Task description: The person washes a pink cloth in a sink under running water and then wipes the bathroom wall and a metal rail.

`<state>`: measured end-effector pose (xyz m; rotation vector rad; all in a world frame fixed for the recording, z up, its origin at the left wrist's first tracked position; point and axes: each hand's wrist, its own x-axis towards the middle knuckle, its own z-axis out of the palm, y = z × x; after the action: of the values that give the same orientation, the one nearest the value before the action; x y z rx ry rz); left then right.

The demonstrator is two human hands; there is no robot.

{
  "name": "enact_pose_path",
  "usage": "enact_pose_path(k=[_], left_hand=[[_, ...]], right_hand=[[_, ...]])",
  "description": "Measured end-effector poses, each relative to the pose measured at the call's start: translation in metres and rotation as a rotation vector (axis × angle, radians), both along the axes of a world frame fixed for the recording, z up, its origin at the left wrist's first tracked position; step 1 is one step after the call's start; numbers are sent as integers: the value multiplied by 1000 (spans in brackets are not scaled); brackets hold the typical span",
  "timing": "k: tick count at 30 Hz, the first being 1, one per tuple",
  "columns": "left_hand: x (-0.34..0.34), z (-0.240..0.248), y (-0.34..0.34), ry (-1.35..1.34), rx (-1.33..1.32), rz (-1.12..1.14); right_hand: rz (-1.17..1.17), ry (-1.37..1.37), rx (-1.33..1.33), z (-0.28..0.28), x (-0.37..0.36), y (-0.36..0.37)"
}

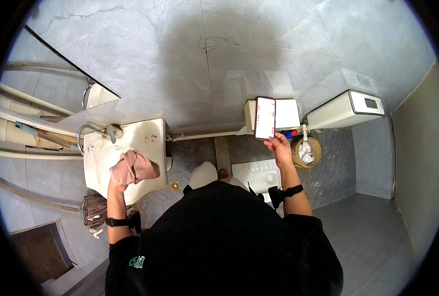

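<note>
A bunched pink cloth is held over the front of the white washbasin by my left hand, whose fingers are mostly covered by the fabric. My right hand grips the lower end of a smartphone with its bright screen lit and turned up toward me. Behind the phone stands a cream-coloured cistern box against the wall. The basin's faucet rises at its back edge, beyond the cloth.
A squat toilet is set in the floor before me. Right of it stands a waste bin with white paper inside. A tall white bin-like box leans near the wall. A mop head hangs left of the basin, below a mirror.
</note>
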<state>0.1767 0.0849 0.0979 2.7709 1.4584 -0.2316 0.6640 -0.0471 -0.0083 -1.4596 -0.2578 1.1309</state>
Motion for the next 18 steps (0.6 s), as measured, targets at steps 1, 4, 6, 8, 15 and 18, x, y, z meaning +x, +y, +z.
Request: enact_pose_path(k=[1,4,6,8,15,18], left_hand=[[3,12,-6,66,-34,-1],[-7,13,-14,209,-216,134],[-64,-43,-14,96,219,-212],[-63,-32,-14,165,123,-237],[-106,-50,-19,-879,-727,92],[-107,-36,-8,-1291,-1200,494]], right_hand=[[-4,2,1,-2,-1,2],[-77,-51,-9,-11,-8,4],[-138,15,34,-14,-11,5],[-180,72,94,-11,-14,4],[-203,-7,138,-8,-29,0],[-276,-48,292,-15,-44,-13]])
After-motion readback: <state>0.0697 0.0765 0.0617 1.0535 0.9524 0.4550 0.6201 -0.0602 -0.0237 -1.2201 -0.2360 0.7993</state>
